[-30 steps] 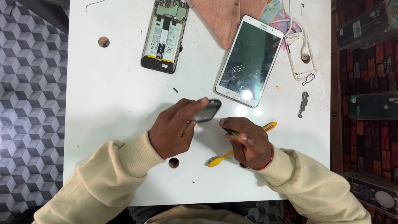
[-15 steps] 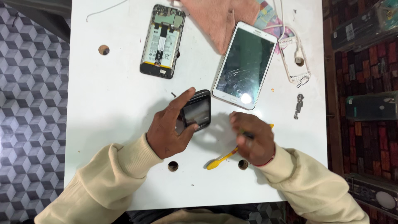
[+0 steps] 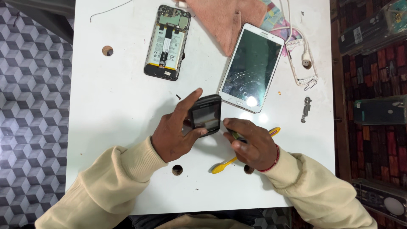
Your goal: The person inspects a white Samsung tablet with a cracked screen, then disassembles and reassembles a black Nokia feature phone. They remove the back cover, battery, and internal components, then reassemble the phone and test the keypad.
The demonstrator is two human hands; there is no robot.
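Observation:
My left hand [image 3: 174, 133] grips a small black phone [image 3: 205, 114] above the white table [image 3: 110, 110], its little screen facing up. My right hand [image 3: 251, 144] sits just right of the phone, fingers closed around a slim dark tool whose tip points at the phone's lower right edge. A yellow plastic pry tool [image 3: 224, 164] lies on the table under my right hand, its ends showing on both sides.
A white tablet with a cracked screen [image 3: 253, 68] lies behind the phone. An opened phone with its battery exposed [image 3: 166, 42] is at the back, a pink cloth [image 3: 231, 17] beside it. A white frame piece and cable [image 3: 303, 63] and a small metal part [image 3: 306, 108] lie right.
My left hand has turned the black phone from edge-on to screen up and lifted it slightly. My right hand moved in closer to the phone with the dark tool.

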